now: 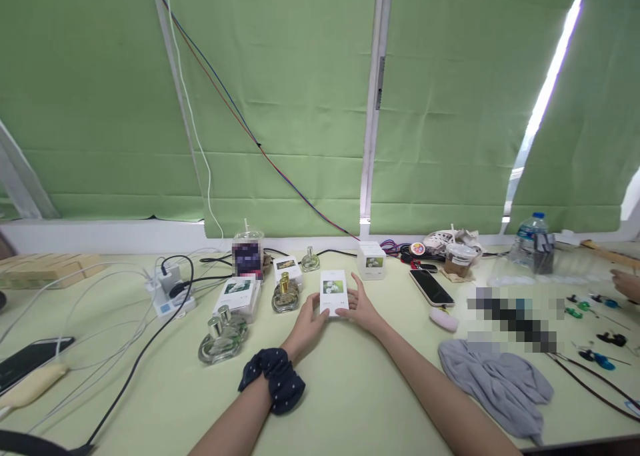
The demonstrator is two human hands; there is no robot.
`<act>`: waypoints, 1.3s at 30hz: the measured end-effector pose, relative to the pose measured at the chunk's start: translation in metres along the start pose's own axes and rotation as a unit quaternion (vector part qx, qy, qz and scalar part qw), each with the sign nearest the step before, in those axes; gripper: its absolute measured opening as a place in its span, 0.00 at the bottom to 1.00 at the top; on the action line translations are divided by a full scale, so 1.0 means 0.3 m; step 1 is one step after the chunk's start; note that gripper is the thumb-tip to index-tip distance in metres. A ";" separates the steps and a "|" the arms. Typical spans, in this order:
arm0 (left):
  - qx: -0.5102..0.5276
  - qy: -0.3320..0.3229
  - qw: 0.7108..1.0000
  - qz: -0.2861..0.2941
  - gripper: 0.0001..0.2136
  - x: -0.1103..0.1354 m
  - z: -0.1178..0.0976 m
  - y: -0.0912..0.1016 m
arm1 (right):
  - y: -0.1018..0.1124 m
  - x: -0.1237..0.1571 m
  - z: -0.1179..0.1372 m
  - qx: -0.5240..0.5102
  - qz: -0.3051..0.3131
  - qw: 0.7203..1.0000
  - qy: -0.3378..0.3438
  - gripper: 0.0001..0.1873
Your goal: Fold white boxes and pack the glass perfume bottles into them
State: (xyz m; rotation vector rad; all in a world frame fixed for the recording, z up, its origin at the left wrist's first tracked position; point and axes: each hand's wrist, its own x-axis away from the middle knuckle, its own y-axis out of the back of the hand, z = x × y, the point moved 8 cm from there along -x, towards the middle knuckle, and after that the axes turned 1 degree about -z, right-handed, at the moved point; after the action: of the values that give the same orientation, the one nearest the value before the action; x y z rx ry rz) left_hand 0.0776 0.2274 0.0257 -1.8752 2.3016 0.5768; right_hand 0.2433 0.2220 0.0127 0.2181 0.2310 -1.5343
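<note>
Both my hands hold a small white box (334, 292) with a flower picture, standing upright on the pale green table (350, 389). My left hand (309, 324) grips its left lower side; a dark scrunchie (274, 380) sits on that wrist. My right hand (361, 305) wraps its right side. Left of the box stand a gold-capped perfume bottle (285, 295) and a larger clear bottle (222, 337). More white boxes lie nearby: one (238, 296) flat at the left, one (287, 267) behind the gold bottle, one (372, 260) further back.
A power strip (169, 293) with cables lies at the left, and a phone (27, 361) at the far left. A second phone (431, 287), a grey cloth (497, 384), a water bottle (533, 241) and small tools are at the right. Another person's hand (627, 284) shows at the right edge.
</note>
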 end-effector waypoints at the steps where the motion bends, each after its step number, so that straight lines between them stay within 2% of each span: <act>1: 0.007 0.000 1.000 0.004 0.25 0.000 -0.001 -0.002 | -0.006 0.005 0.007 -0.011 0.010 1.000 0.004 0.62; 4: 0.014 -0.006 1.000 0.000 0.31 0.005 -0.018 0.006 | -0.021 0.022 0.031 0.033 0.014 0.999 0.020 0.59; 7: -0.022 -0.070 0.997 -0.008 0.32 0.021 -0.079 0.014 | -0.032 0.034 0.049 0.128 0.001 0.991 0.036 0.50; 11: -0.063 -0.185 0.981 -0.011 0.25 0.051 -0.171 0.008 | -0.036 0.037 0.056 0.165 -0.005 0.985 0.042 0.45; 16: -0.056 -0.241 0.969 -0.024 0.17 0.066 -0.221 0.023 | -0.046 0.035 0.048 0.173 0.018 0.983 0.049 0.42; 18: -0.038 -0.234 0.971 -0.031 0.12 0.071 -0.231 0.034 | -0.052 0.034 0.048 0.177 0.023 0.982 0.060 0.42; 24: 0.074 -0.117 0.989 -0.055 0.19 0.074 -0.233 0.057 | -0.063 0.037 0.053 0.188 0.029 0.980 0.057 0.41; 28: 0.118 -0.070 0.989 -0.057 0.18 0.056 -0.225 0.071 | -0.073 0.042 0.065 0.182 0.039 0.980 0.069 0.40; 33: 0.145 -0.078 0.982 -0.088 0.16 0.036 -0.210 0.104 | -0.075 0.036 0.046 0.175 0.039 0.981 0.069 0.39; 35: 0.134 -0.093 0.983 -0.083 0.16 0.033 -0.213 0.104 | -0.076 0.033 0.042 0.166 0.041 0.982 0.077 0.39; 39: 0.096 -0.109 0.988 -0.046 0.10 0.033 -0.226 0.086 | -0.073 0.035 0.047 0.130 0.046 0.987 0.083 0.40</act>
State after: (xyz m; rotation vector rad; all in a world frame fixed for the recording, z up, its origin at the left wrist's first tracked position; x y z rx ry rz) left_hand 0.0605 0.1980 0.0906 -1.7254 2.0432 0.5016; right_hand 0.2218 0.2075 0.0235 0.5585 0.1493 -1.4533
